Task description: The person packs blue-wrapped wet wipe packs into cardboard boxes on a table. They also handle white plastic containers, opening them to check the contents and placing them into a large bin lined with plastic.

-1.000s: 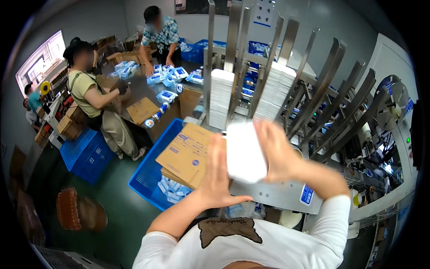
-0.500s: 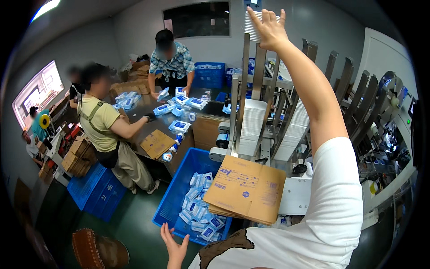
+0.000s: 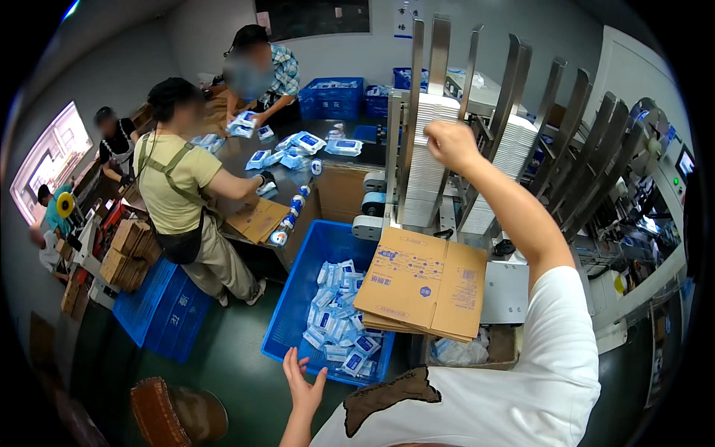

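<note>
My right hand (image 3: 451, 144) is raised in front of a tall stack of white flat pieces (image 3: 423, 175), which stands between upright metal guides (image 3: 439, 56). Its fingers are curled into a fist and nothing shows in them. At the near edge of a blue crate (image 3: 277, 328), my left hand (image 3: 302, 378) hangs with fingers apart, holding nothing. Blue-and-white soft packs (image 3: 339, 313) lie loose in that crate. A second white stack (image 3: 509, 160) fills the guides further right. Folded brown cardboard sheets (image 3: 417, 279) lie in a pile below the stacks.
A machine with more guides (image 3: 596, 160) extends to the right. Two co-workers, one in a yellow top (image 3: 175, 160) and one in plaid (image 3: 284, 68), handle packs at a dark table (image 3: 231, 175). A brown stool (image 3: 179, 410) and a blue crate (image 3: 167, 313) stand at left.
My right hand has come down from the top of the guides and its fingers have curled in. The white stack sits lower between them. My left hand stays spread beside the crate.
</note>
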Demonstrator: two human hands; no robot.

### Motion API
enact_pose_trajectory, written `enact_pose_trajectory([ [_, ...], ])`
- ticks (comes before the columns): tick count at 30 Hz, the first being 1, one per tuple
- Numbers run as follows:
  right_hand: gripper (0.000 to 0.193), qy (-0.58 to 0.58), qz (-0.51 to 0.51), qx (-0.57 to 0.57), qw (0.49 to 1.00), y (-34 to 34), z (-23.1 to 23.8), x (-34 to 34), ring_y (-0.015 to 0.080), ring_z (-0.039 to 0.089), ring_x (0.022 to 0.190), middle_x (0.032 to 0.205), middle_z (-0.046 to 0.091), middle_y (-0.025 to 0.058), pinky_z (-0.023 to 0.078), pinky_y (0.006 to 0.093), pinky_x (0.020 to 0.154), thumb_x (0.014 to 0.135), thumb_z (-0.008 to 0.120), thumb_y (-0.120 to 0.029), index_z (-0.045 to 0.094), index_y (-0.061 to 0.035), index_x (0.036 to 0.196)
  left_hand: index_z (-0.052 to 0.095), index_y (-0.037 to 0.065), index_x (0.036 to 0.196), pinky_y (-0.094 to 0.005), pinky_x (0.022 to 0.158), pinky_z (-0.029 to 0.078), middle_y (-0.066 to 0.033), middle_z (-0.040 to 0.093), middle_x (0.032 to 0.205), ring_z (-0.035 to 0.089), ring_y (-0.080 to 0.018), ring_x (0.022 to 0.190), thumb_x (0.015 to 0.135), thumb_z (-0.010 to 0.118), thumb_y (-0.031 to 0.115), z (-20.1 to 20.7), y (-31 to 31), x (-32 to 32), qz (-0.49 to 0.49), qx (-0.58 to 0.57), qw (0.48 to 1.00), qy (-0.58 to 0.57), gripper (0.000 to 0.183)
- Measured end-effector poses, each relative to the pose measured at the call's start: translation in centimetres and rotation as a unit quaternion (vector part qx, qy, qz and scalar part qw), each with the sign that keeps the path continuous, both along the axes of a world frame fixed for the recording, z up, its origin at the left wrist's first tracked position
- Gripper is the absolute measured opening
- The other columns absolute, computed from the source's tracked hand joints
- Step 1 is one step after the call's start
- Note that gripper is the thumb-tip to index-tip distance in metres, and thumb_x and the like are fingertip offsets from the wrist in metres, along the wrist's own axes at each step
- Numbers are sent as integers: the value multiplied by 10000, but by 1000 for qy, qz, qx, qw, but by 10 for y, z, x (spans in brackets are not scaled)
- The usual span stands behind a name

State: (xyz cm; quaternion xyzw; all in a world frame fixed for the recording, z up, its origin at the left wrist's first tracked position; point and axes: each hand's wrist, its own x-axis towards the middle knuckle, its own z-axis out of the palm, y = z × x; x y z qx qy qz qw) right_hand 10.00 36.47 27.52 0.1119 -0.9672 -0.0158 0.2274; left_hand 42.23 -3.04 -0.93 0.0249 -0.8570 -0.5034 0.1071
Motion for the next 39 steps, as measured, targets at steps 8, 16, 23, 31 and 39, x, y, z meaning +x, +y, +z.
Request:
enact_pose_trajectory([
  [8,144,-212,300,-278,888,-68,-37,51,193,631,771,810,647,100,495,323,711,824,612,-109,581,-26,938,463,54,1327,-400,934,472,-165,311,1419,547,-279,1111,774,762,131,15,36,85,35,-41,998,27,634],
  [16,583,-179,765,-293,545,-149,13,318,234,581,991,1060,574,136,461,360,880,777,639,-111,416,-20,1309,491,66,1311,-407,942,454,-161,321,1419,551,-285,1105,802,723,167,24,121,293,204,-70,976,-36,568],
  [23,583,-53,882,-307,354,-228,58,453,258,563,1025,1099,564,147,449,378,897,788,648,-151,420,-33,1312,514,46,1271,-392,882,478,-156,330,1403,554,-283,1057,810,700,148,61,194,468,373,-125,918,-57,507],
  [31,584,-49,915,-287,278,-313,63,628,285,543,1064,1143,553,159,435,398,917,801,658,-197,425,-48,1316,535,79,1280,-406,966,454,-173,340,1418,549,-278,1115,824,709,176,55,235,639,555,-161,814,-54,497],
  [39,587,-98,927,-301,200,-383,58,830,313,522,1103,1187,541,171,421,418,936,813,668,-243,430,-63,1319,581,103,1191,-399,1002,421,-153,470,1332,486,-333,1213,825,687,144,108,187,850,636,-165,745,-114,384],
])
